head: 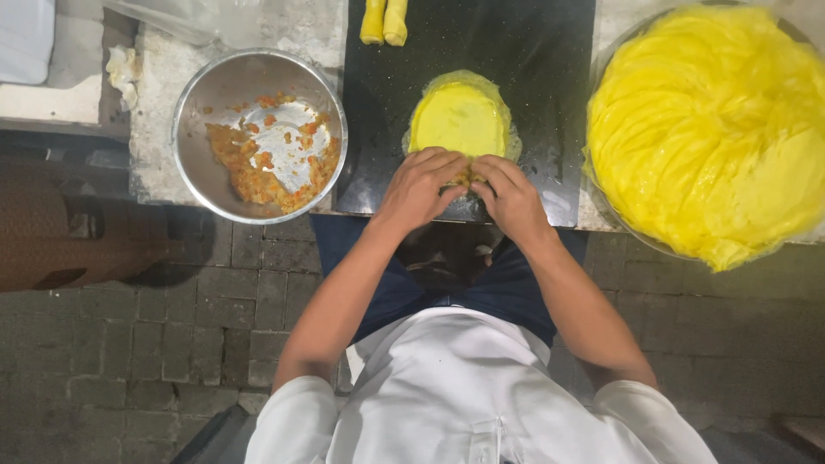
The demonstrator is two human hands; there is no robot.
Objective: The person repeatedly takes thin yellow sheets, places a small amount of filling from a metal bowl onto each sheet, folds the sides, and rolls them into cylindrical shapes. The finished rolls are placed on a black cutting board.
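A thin round yellow wrapper [460, 116] lies flat on a black board [533, 60]. My left hand [417, 187] and my right hand [510, 193] sit side by side on its near edge, fingers curled over that edge and over a bit of orange filling between them. The folded part under my fingers is mostly hidden. Left of the board stands a steel bowl [215, 86] with a remnant of orange filling [258, 159] at its bottom.
A big pile of yellow wrappers [713, 129] fills a bowl at the right. Two finished yellow rolls [383, 21] lie at the board's far edge. A crumpled tissue [123, 67] sits far left. A brick floor lies below the counter.
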